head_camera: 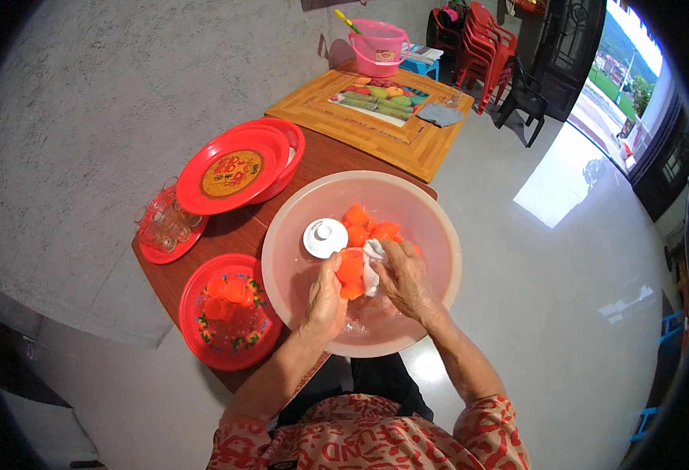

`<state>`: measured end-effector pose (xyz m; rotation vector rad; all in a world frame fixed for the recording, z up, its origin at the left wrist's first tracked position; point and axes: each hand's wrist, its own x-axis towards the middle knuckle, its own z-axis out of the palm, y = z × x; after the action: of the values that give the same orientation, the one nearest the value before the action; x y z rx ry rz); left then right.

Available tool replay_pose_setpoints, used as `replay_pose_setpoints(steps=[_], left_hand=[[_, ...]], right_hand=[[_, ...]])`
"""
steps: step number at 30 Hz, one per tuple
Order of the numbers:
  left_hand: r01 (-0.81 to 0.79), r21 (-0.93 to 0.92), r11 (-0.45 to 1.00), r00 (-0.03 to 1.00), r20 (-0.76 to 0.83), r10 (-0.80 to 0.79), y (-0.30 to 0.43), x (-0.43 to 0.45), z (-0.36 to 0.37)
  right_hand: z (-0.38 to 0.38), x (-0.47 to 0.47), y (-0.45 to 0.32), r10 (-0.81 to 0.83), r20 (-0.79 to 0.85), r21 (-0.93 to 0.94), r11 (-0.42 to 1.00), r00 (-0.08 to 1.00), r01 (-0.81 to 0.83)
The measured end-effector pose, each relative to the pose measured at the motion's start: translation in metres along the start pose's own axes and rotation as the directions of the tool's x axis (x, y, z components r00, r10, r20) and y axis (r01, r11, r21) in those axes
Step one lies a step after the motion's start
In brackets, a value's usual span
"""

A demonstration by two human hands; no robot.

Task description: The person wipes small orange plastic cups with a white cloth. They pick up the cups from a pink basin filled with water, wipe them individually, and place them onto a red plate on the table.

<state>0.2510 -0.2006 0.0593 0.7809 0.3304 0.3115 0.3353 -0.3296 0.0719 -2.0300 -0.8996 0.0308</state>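
Note:
Over a large pink plastic basin [286, 205] with water in it, my left hand [324, 294] holds an orange plastic cup [351, 267] with a flared foot. My right hand [404, 275] grips a wet white cloth [372, 264] against the cup's right side. Behind the hands, several more orange cups [357, 226] lie heaped in the basin, partly hidden by my right hand. A white lid [325, 237] with a round knob sits left of them, knob up.
To the left are a red tray [195, 329] with several orange cups [233, 291], stacked red basins [203, 170], and a red plate of drinking glasses [171, 226]. A pink bucket [378, 47] and a grey cloth [440, 114] rest on the wooden board [309, 106] behind.

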Motion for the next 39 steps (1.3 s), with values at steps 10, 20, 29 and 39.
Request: replay_pose_setpoints(steps=[10, 20, 29, 39], left_hand=[[0.179, -0.141, 0.974, 0.983, -0.010, -0.182, 0.017, 0.004, 0.001], [0.170, -0.274, 0.947, 0.984, 0.102, -0.147, 0.004, 0.006, -0.005], [0.083, -0.153, 0.985, 0.988, 0.143, -0.061, 0.013, -0.004, 0.015], [0.057, -0.128, 0.990, 0.993, 0.110, -0.043, 0.007, 0.002, -0.001]], right_hand=[[0.036, -0.014, 0.039, 0.136, 0.748, -0.444, 0.830, 0.649, 0.337], [-0.025, -0.014, -0.056, -0.308, 0.074, 0.085, 0.950, 0.949, 0.301], [-0.010, 0.013, -0.037, -0.146, -0.197, 0.183, 0.966, 0.969, 0.183], [-0.002, -0.006, -0.044, -0.224, -0.132, 0.165, 0.956, 0.966, 0.244]])
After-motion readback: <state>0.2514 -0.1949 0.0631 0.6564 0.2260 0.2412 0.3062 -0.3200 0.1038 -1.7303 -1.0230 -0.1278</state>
